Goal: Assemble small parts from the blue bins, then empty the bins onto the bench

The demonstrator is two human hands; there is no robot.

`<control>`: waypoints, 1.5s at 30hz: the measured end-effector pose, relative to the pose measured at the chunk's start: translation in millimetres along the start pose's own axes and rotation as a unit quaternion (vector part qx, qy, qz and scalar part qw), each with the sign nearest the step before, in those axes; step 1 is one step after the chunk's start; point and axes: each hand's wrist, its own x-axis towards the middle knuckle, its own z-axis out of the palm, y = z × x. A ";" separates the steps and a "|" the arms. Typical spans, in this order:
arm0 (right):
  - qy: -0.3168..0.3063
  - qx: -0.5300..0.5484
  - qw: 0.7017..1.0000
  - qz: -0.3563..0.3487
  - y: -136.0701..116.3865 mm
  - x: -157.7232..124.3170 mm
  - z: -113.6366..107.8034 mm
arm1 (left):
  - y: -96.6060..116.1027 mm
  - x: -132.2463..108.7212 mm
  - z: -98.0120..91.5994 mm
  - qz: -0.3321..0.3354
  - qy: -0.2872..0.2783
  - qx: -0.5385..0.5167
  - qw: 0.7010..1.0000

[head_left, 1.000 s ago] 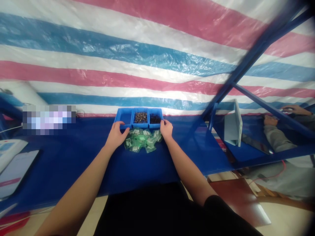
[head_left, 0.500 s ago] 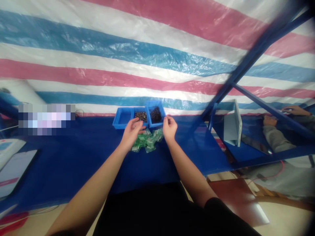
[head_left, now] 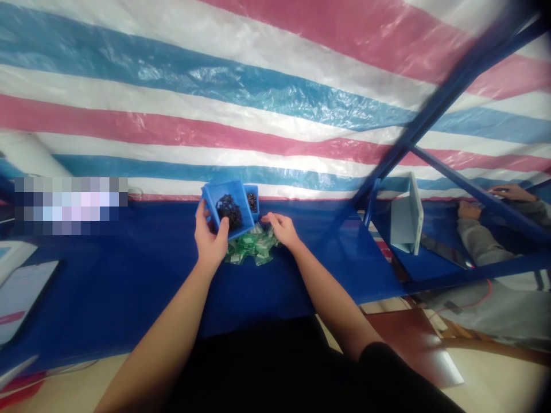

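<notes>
My left hand (head_left: 209, 238) grips a blue plastic bin (head_left: 241, 198), its thumb over the near rim. The bin is raised and tilted toward me, with a heap of small black parts (head_left: 229, 212) inside. Behind it and to the right, a second blue bin (head_left: 257, 202) with small dark metallic parts (head_left: 252, 202) is partly covered. My right hand (head_left: 282, 228) is just right of that bin, its fingers drawn together; what they hold, if anything, is too small to make out. Below both hands lies a pile of green-and-clear small packets or pieces (head_left: 253, 248).
All this is on a blue tabletop (head_left: 150, 275). At the left are a phone-like device (head_left: 28, 298) and a white device (head_left: 15, 252). A grey stand (head_left: 407, 221) and blue frame bars (head_left: 387, 155) are at the right, with another person's sleeve (head_left: 482, 241) beyond. Striped sheeting (head_left: 258, 109) hangs behind.
My left hand has taken hold of the bin of black parts, which has moved left, in front of the other bins. My right hand has let go of that bin and moved slightly left.
</notes>
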 end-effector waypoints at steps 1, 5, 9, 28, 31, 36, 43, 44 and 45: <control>-0.009 0.003 1.000 0.005 2.1 0.3 1.1 | 0.2 -1.1 0.2 0.013 -0.008 0.023 1.000; -0.031 0.017 0.999 0.007 1.5 -2.1 7.2 | -4.0 -5.0 0.6 0.092 -0.053 0.136 0.985; -0.032 -0.001 0.999 0.009 -1.8 -4.7 10.7 | -6.2 -5.8 -0.7 0.164 -0.091 0.198 0.962; -0.068 -0.040 0.997 -0.002 -5.4 -7.1 9.4 | 11.0 -1.5 -12.6 0.236 -0.055 0.284 0.928; -0.068 -0.046 0.997 -0.001 -5.8 -7.6 9.7 | 17.5 1.0 -19.9 0.235 -0.053 0.305 0.921; -0.065 -0.062 0.996 -0.001 -5.2 -7.8 10.9 | 18.6 2.4 -31.9 0.221 -0.064 0.329 0.916; -0.070 -0.070 0.995 0.002 -7.2 -7.5 10.1 | 11.6 4.4 -51.2 0.226 -0.070 0.355 0.904; -0.071 -0.070 0.995 0.003 -7.6 -7.5 9.9 | 10.1 4.0 -53.0 0.230 -0.074 0.358 0.902; -0.072 -0.070 0.995 0.003 -7.9 -7.6 9.7 | 8.7 3.4 -54.5 0.231 -0.075 0.360 0.901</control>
